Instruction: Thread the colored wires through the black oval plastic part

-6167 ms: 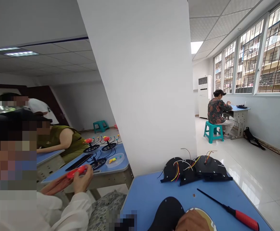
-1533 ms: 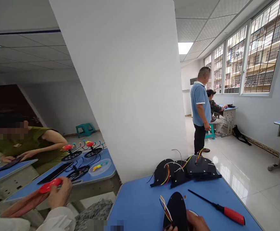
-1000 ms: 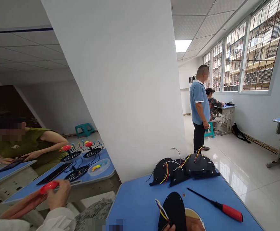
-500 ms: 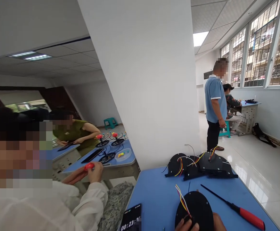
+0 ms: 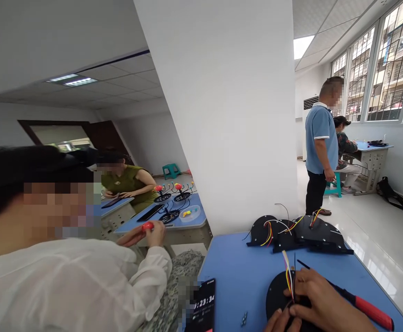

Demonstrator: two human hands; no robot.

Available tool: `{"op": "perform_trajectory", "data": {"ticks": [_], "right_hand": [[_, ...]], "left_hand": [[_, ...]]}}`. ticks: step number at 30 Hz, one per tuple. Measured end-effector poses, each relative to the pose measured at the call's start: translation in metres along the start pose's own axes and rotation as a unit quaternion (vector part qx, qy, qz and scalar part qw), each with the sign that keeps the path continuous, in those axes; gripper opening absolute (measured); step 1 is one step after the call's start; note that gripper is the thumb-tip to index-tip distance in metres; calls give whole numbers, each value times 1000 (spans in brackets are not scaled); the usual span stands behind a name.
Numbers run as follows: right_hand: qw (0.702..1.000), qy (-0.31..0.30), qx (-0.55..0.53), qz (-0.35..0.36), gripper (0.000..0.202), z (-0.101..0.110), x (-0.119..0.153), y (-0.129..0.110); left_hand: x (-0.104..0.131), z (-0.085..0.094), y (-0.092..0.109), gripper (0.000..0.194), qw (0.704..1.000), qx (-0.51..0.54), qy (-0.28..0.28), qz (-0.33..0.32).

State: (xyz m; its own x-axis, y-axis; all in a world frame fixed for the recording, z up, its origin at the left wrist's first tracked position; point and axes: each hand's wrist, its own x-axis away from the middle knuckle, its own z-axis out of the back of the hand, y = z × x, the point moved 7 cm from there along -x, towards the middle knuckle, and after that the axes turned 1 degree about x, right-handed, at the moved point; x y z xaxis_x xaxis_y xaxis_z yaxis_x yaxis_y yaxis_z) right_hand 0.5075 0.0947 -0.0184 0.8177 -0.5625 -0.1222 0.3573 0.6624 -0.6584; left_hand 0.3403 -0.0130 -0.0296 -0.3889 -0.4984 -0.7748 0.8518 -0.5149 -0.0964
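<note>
A black round disc point(image 5: 278, 291) with red, yellow and white wires point(image 5: 288, 276) standing up from it lies on the blue table point(image 5: 239, 267) at the bottom right. My right hand point(image 5: 326, 302) lies over the disc, its fingers at the base of the wires. Only the thumb and fingertips of my left hand point(image 5: 278, 321) show at the bottom edge, gripping the disc's near rim. A screwdriver with a red handle point(image 5: 374, 313) lies just right of my right hand, its black shaft partly under it.
A pile of black discs with wires point(image 5: 301, 233) sits at the table's far edge against a white pillar point(image 5: 229, 115). A phone showing a timer point(image 5: 204, 306) and small screws point(image 5: 244, 317) lie to the left. A seated person's hands point(image 5: 149, 233) hold a red part; another person point(image 5: 321, 152) stands behind.
The view has swung left and down. My right hand has come over the disc and the wires now stand upright. The phone has come into view.
</note>
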Motion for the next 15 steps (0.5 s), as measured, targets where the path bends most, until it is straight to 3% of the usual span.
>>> {"op": "perform_trajectory", "data": {"ticks": [1,4,5,8,11,15], "right_hand": [[1000,-12,1,1,10,-5,-2,-3],[999,-25,-35,19,22,-15,-7,-5],[998,-22,-62,24,23,-16,-7,-5],[990,-8,-140,16,23,-17,-8,1],[986,6,-169,-3,30,-18,-7,9],[979,25,-197,-37,47,-22,-9,25]], "left_hand": [[-4,23,-33,27,1000,-4,13,10],[-10,89,-139,15,995,-17,82,54],[-10,106,-170,34,992,-18,111,64],[-2,136,-244,37,975,-11,200,97],[11,140,-280,43,962,10,243,120],[26,136,-296,34,952,39,261,153]]}}
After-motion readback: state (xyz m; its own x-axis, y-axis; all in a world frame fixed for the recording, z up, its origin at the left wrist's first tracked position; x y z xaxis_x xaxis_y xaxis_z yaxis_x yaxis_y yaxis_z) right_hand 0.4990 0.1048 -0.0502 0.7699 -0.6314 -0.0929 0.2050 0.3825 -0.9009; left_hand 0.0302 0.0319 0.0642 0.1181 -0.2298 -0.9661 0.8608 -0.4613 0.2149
